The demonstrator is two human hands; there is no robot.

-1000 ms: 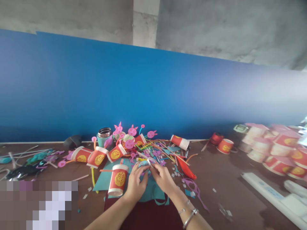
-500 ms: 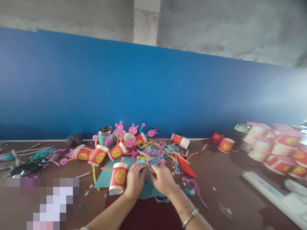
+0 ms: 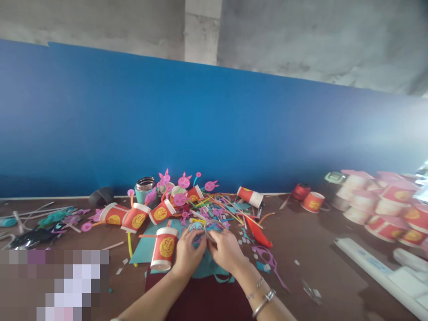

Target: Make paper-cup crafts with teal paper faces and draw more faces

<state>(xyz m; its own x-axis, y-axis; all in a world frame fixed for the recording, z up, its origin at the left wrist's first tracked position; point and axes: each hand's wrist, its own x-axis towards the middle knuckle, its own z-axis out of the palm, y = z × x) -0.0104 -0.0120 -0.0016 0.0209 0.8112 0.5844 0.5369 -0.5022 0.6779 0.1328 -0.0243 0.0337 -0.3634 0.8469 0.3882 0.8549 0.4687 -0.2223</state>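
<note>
My left hand [image 3: 189, 253] is closed, its thumb and fingers pinching a small blue paper cutout [image 3: 195, 227] with a face drawn on it. Close beside it, my right hand [image 3: 226, 250] has its fingertips together at a pale, curved, ring-like piece [image 3: 206, 229], too small to name. The two hands nearly touch. Just left of my left hand stands a red and white paper cup [image 3: 166, 248] with a yellow emblem, slightly tilted. Under the hands lie teal paper sheets [image 3: 142, 250] and a dark red surface [image 3: 197, 298].
Behind the hands are pink paper pig faces [image 3: 183, 180], more cups [image 3: 136, 217], coloured scraps and a teal flask [image 3: 145, 191]. Right of them lie an orange-red object [image 3: 259, 232] and a purple paper offcut [image 3: 267, 258]. Stacked cups [image 3: 388, 223] and a white long object [image 3: 364, 261] sit far right.
The whole view has shifted slightly to the left. Both hands keep nearly the same place and grip, with only small finger movement at the cutout.
</note>
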